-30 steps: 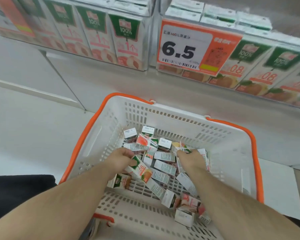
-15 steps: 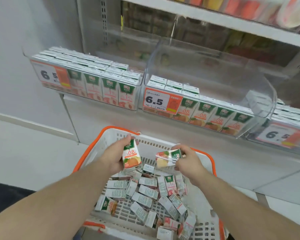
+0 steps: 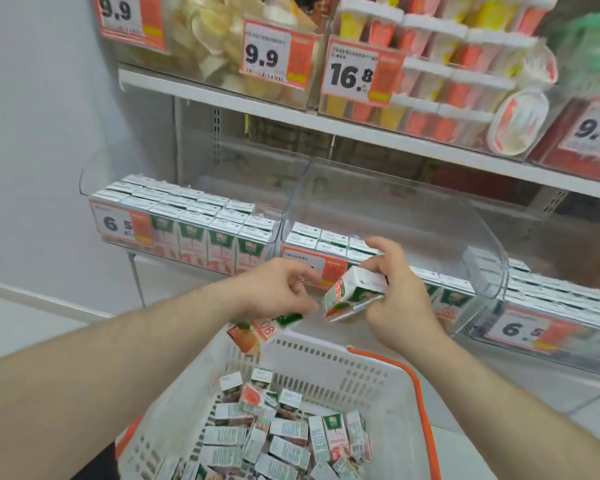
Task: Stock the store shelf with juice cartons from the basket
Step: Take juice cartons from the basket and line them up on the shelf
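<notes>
Above the basket [image 3: 329,362], each hand grasps one juice carton: left hand [image 3: 278,292], right hand [image 3: 395,299]. Cartons appear light, rigid, smooth; grip flat side faces.

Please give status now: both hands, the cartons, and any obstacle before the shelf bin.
Left hand holds orange carton. Right hand grips tilted carton. Both above basket, short of clear bin. Nothing blocks the bin.

White basket [image 3: 371,393] rimmed orange; green-and-white juice cartons [image 3: 355,294].

Orange price tags [image 3: 276,53], perhaps snack tubs [image 3: 440,74]
</notes>
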Demonstrator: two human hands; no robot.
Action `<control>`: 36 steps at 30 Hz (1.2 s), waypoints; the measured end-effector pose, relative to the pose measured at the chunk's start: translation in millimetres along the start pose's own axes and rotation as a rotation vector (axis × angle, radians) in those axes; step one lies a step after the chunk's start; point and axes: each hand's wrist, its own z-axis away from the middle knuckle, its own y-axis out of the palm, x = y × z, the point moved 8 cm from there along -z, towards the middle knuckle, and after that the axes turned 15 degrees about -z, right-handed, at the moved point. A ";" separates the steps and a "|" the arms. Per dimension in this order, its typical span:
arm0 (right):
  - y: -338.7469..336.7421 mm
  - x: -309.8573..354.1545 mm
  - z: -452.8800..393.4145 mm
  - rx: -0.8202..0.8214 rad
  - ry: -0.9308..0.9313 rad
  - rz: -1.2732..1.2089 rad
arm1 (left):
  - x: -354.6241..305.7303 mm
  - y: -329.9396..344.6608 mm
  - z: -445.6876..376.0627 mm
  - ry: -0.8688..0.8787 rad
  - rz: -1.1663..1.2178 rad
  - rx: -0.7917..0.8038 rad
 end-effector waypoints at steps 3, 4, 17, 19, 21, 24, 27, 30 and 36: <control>5.3 9.7 0.6 0.020 -0.058 -0.014 | -17.0 -3.5 4.4 0.090 -0.412 -0.125; 7.8 13.9 0.9 0.031 -0.082 -0.027 | -19.0 -2.6 5.7 0.112 -0.381 -0.170; 21.7 28.1 -4.4 0.330 -0.154 0.020 | 4.3 23.8 -11.4 0.249 -0.139 0.211; 26.3 26.4 -3.5 0.357 -0.136 0.017 | 6.0 32.9 -11.8 0.232 -0.069 0.246; 26.7 25.7 -4.5 0.324 -0.139 0.019 | 6.0 40.9 -11.7 0.207 0.006 0.260; 12.4 21.3 -10.6 0.143 -0.140 -0.034 | 9.5 39.2 -15.4 0.151 0.106 0.128; -7.8 8.1 -12.3 -0.084 -0.080 -0.196 | 11.5 24.6 -16.7 0.096 0.191 -0.142; -10.3 -1.7 -6.9 -0.205 0.033 -0.407 | 4.0 2.4 -6.0 0.078 0.097 -0.489; 20.3 5.2 10.8 -0.068 0.138 -0.523 | -9.2 -14.2 14.3 0.106 -0.204 -0.781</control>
